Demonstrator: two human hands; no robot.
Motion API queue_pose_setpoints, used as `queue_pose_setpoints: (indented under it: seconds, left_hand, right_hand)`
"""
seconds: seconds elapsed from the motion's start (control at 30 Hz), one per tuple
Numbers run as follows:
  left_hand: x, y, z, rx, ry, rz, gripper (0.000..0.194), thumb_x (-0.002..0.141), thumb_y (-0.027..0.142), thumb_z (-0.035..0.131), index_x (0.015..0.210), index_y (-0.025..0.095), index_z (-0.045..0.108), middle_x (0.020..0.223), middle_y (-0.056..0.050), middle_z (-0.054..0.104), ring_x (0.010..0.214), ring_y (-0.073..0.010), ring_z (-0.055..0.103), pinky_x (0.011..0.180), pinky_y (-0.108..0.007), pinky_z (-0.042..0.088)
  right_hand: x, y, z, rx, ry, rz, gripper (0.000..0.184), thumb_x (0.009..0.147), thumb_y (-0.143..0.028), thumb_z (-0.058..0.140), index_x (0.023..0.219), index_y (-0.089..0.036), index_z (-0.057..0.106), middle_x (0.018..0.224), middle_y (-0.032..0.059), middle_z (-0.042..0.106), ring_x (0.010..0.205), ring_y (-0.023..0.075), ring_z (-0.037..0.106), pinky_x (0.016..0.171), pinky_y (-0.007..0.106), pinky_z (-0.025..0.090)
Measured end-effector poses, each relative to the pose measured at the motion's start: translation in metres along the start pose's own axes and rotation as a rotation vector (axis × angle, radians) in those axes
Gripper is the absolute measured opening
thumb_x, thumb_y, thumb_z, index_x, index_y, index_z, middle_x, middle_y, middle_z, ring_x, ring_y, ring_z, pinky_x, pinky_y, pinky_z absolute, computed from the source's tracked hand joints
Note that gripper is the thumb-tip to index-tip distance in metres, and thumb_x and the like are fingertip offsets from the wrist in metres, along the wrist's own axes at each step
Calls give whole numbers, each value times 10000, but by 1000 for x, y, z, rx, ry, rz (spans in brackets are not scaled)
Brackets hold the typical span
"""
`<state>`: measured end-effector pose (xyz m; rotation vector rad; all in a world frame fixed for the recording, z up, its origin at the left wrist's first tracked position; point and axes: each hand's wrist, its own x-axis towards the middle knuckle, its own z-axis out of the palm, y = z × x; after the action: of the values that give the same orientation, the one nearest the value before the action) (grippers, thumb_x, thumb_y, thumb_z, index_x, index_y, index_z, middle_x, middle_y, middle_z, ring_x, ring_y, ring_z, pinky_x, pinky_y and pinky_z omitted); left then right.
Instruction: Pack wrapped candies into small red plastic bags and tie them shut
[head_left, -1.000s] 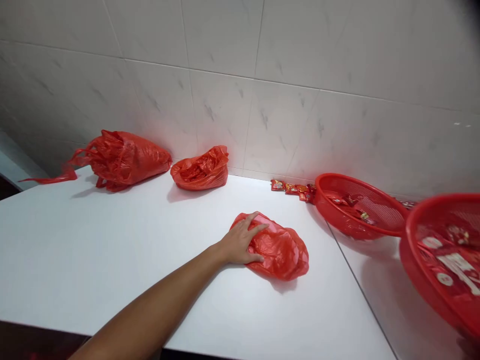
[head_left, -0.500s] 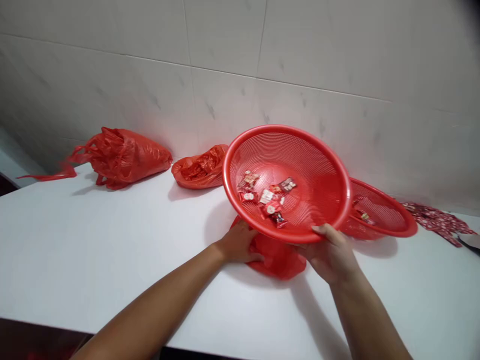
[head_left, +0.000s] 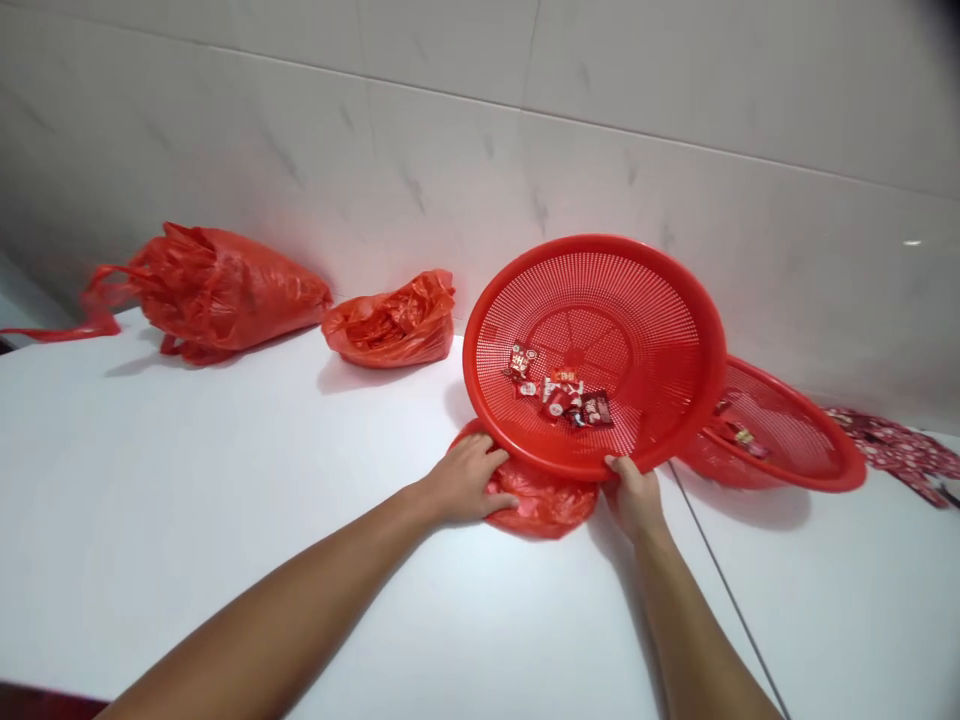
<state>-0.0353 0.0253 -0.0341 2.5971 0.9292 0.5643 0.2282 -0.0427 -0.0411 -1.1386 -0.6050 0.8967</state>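
Note:
A round red plastic colander [head_left: 667, 330] is tilted toward me, its near rim gripped by my right hand [head_left: 634, 500] with the thumb over the edge. Several small wrapped candies [head_left: 562, 395] lie together on its inner surface. Under the colander's near side is a red plastic bag [head_left: 547, 510] on the white table. My left hand [head_left: 469, 480] rests on that bag's left edge, thumb and fingers apart around it; whether it pinches the film is hard to make out. The colander hides the bag's far part.
A second red colander [head_left: 810, 420] with a few wrapped pieces stands to the right, beside a dark red patterned cloth [head_left: 900, 450]. Along the tiled wall [head_left: 420, 150] are a full red bag [head_left: 240, 290] and a smaller, crumpled red bag [head_left: 397, 325]. A seam crosses the white table [head_left: 225, 480].
The view has shifted slightly. The colander in my right hand has tilted further toward me, and the candies have slid together near its lower side. My left hand stays at the bag.

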Motion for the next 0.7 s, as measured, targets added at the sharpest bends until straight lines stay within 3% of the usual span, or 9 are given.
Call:
queue_pose_setpoints:
  seconds: [0.13, 0.3, 0.5, 0.7]
  left_hand:
    - [6, -4, 2, 66, 122, -6, 541, 856, 477, 774, 1335, 252, 666, 1494, -113, 591, 1432, -356, 507, 1221, -559, 420]
    - [11, -8, -1, 106, 201, -138, 515, 869, 442, 740, 1318, 204, 661, 1409, -140, 644, 1351, -363, 577, 1191, -590, 444]
    - [13, -10, -5, 70, 176, -140, 650, 823, 488, 769, 1364, 177, 587, 1377, -163, 655, 1296, -390, 613, 1135, -601, 489]
    - [9, -7, -8, -38, 216, -224, 812, 771, 508, 812, 1450, 200, 490, 1418, -166, 622, 1332, -404, 589, 1113, -609, 514]
  right_hand:
    - [9, 11, -3, -95, 114, 12, 265, 662, -380, 779, 791, -171, 679, 783, 46, 716, 733, 246, 683, 588, 331, 589]
    - [12, 16, -12, -153, 147, -42, 286, 672, -403, 781, 813, -168, 701, 804, 53, 737, 753, 250, 680, 610, 320, 565]
    - [11, 15, -12, -257, 119, -123, 350, 675, -412, 795, 908, -153, 774, 969, 101, 797, 968, 319, 721, 854, 396, 588]
    - [7, 17, -10, -330, 84, -199, 376, 719, -464, 777, 974, -188, 795, 1077, 94, 797, 1109, 350, 689, 1040, 483, 528]
